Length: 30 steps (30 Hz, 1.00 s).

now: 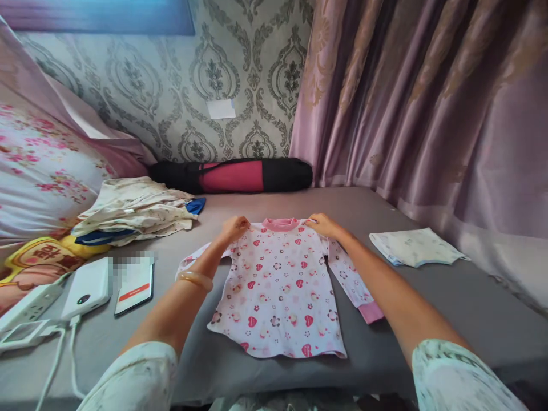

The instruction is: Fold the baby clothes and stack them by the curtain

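Note:
A child's long-sleeved shirt, white with pink hearts and flowers and a pink collar, lies spread on the grey bed surface with its hem toward me. My left hand is closed on its left shoulder, and my right hand pinches the right shoulder. The right sleeve slants down beside the body and ends in a pink cuff. My left forearm, with a bangle on it, covers much of the left sleeve.
Rumpled clothes lie at the back left; a folded cloth lies at right. Left stand a phone, a power bank, a power strip and cables. A black and red long bag rests against the wall. Curtains hang right.

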Tool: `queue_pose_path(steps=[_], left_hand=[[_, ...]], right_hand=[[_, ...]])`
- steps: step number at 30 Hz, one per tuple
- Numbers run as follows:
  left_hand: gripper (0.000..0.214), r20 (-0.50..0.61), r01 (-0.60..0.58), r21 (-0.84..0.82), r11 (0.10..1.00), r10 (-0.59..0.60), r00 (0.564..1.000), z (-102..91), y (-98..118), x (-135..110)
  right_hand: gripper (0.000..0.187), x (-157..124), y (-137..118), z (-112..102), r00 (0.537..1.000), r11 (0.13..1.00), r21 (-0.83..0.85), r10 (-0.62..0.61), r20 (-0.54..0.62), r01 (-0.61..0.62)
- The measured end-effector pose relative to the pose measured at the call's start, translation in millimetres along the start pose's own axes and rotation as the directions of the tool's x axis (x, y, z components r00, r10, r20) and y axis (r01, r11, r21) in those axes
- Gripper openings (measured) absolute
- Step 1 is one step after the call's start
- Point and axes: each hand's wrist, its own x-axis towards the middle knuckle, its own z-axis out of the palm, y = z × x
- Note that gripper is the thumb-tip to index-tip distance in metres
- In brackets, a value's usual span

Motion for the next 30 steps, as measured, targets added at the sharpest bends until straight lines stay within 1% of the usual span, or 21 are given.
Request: queue_pose_path(steps=[3,6,9,13,19,23,26,28,30], left_hand=[[0.028,-0.073,-0.051,0.173,0.984,0.065,0.995,23.0,-7,-3],[0.032,-0.122,-0.110,0.262,0.959,0.146,0.982,36.3,-17,-3],[0.033,-0.135,-0.141,0.313,0.939,0.191,0.972,41.3,-24,1],[0.033,-0.124,-0.172,0.341,0.924,0.225,0.966,42.6,-32,15],[0.031,-0.118,-0.177,0.331,0.927,0.227,0.967,45.1,-39,51],[0.031,-0.115,-0.158,0.332,0.930,0.207,0.972,43.2,-42,76],[0.032,-0.114,-0.136,0.321,0.937,0.181,0.977,43.3,-43,88],[0.030,-0.068,-0.121,0.289,0.950,0.147,0.987,44.7,-44,93],[0.027,0.002,-0.096,0.243,0.965,0.098,0.995,46.5,-44,96]], right_hand=[[0.031,-2,2,23,0.998,0.991,-0.136,-0.009,-0.057,0.001],[0.034,0,3,35,0.998,0.964,-0.264,-0.029,-0.056,0.013],[0.035,11,8,40,1.000,0.932,-0.363,-0.017,-0.020,0.009],[0.036,32,17,39,0.999,0.902,-0.430,-0.029,0.024,0.037],[0.037,68,28,34,0.998,0.888,-0.456,-0.044,0.054,0.064],[0.037,90,34,34,0.998,0.909,-0.415,-0.030,0.047,0.047],[0.038,100,39,37,0.999,0.931,-0.363,-0.011,0.045,0.027],[0.038,104,43,41,0.998,0.947,-0.320,0.009,0.056,0.009],[0.036,107,44,44,0.998,0.961,-0.277,0.022,0.054,-0.007]])
